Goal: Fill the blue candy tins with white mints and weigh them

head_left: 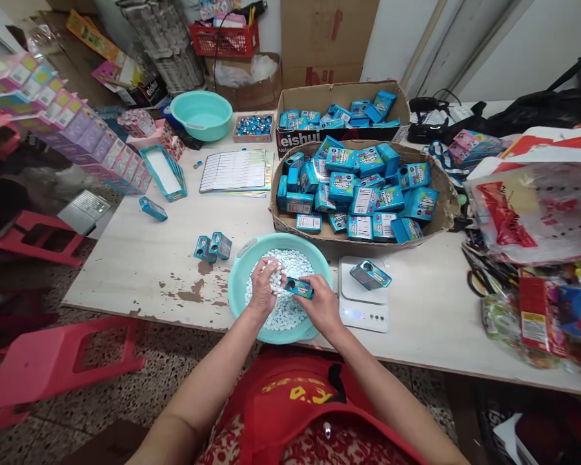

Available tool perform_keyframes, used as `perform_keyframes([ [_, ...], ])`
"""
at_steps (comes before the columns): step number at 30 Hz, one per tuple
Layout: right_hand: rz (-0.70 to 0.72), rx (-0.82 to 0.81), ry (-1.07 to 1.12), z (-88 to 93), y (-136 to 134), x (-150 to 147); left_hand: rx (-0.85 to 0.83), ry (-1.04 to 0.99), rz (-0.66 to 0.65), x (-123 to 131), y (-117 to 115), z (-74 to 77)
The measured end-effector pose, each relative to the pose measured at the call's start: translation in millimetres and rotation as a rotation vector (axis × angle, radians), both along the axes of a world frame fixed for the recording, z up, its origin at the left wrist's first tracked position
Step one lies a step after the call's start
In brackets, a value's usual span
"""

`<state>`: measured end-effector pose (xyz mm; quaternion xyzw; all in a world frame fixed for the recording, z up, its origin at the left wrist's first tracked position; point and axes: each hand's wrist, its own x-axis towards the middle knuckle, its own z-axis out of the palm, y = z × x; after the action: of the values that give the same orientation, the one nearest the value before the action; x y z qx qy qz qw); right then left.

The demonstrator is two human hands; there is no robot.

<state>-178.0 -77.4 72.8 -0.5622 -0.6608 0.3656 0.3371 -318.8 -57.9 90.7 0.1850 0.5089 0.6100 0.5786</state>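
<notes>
A turquoise basin (239,309) full of small white candies (290,316) stands at the table's front edge. Over it, my left hand (263,284) is closed around a handful of the candies. My right hand (323,303) grips a small blue candy box (300,288), tilted with one end toward the left hand. Right of the basin, another blue box (370,274) rests on a white digital scale (363,320); its lit digits are too small to read. Two blue boxes (220,245) stand to the left of the basin.
Behind the basin, a large cardboard carton (290,226) holds many blue boxes, with a second carton (343,90) beyond it. A flat stack of printed sheets (235,171) and another turquoise basin (201,113) sit further back. Scissors (475,281) and bagged items (542,316) lie right.
</notes>
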Motion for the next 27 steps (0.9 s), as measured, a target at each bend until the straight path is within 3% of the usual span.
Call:
perform_keyframes([
  [7,0.014,0.058,-0.102,15.8,-1.2,-8.1,0.045,-0.026,0.161,9.3,12.8,2.5],
  [12,0.026,-0.020,-0.156,22.5,4.1,-6.5,0.033,0.009,0.161,13.2,19.4,6.5],
  [27,0.015,0.056,-0.037,31.1,11.3,-4.3,0.121,0.110,0.171,22.4,23.9,25.1],
])
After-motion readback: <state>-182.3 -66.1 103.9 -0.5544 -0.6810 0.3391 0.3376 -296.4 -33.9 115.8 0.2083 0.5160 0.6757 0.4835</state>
